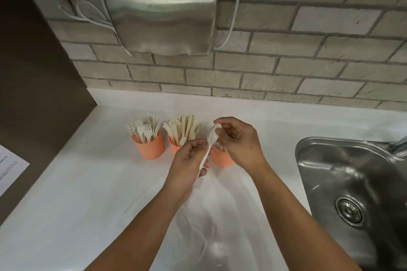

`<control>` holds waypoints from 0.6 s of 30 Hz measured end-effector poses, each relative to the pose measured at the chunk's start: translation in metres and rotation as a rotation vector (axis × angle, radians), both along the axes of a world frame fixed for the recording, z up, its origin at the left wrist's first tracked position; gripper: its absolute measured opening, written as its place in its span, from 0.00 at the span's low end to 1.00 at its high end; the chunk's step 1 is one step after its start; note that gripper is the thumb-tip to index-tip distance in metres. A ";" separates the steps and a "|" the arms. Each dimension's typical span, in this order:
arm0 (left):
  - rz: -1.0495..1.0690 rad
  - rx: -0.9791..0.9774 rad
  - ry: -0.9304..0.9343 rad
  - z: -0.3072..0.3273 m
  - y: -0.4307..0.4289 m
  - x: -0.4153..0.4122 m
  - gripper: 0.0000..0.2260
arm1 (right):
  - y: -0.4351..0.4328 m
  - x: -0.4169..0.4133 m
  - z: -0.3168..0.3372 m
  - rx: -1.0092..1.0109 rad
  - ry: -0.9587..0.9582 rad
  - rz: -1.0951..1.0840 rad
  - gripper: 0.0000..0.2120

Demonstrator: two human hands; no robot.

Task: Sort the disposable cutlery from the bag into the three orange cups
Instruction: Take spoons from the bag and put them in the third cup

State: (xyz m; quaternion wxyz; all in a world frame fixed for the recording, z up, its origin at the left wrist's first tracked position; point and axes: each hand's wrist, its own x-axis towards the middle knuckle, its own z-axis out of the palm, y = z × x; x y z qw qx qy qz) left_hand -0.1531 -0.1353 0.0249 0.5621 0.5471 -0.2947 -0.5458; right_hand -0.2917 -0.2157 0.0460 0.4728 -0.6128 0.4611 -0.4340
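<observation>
Left hand (189, 160) gripped spoon (211, 137) handle, right hand (239, 141) pinched its bowl above third cup (222, 159); lowering it in likely next.

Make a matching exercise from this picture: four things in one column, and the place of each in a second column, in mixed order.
Things:
1. forks
2. knives
3. spoon
4. sink

Places:
a. held between left hand and right hand
b. at the right end of the counter
c. in the left cup
d. in the middle cup

Pairs: 1-c, 2-d, 3-a, 4-b
</observation>
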 end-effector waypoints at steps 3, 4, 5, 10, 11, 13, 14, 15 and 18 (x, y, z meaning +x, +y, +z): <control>0.011 -0.016 0.010 -0.001 -0.002 -0.001 0.07 | 0.003 0.003 0.000 -0.034 0.010 -0.084 0.11; 0.018 -0.021 0.030 -0.001 -0.003 -0.002 0.08 | 0.003 0.004 0.000 -0.024 0.000 -0.091 0.11; 0.026 -0.022 0.054 0.000 -0.004 -0.002 0.08 | 0.004 0.005 0.001 -0.004 -0.009 -0.081 0.12; 0.038 -0.012 0.049 0.001 -0.004 0.003 0.09 | 0.006 0.009 -0.001 0.030 0.048 -0.019 0.13; 0.039 -0.010 0.029 0.000 -0.004 0.003 0.09 | 0.005 0.010 -0.002 0.029 0.048 -0.043 0.13; 0.061 -0.017 -0.003 -0.001 -0.003 0.001 0.07 | 0.004 0.010 -0.002 0.048 0.043 -0.089 0.12; 0.077 -0.024 -0.019 -0.002 -0.003 0.000 0.07 | 0.004 0.010 -0.001 0.064 0.040 -0.101 0.11; 0.092 -0.034 -0.037 -0.003 -0.002 -0.001 0.06 | 0.005 0.010 0.000 0.072 0.045 -0.108 0.11; 0.144 -0.061 -0.121 -0.004 -0.002 -0.002 0.06 | 0.005 0.007 0.005 0.053 0.093 -0.133 0.10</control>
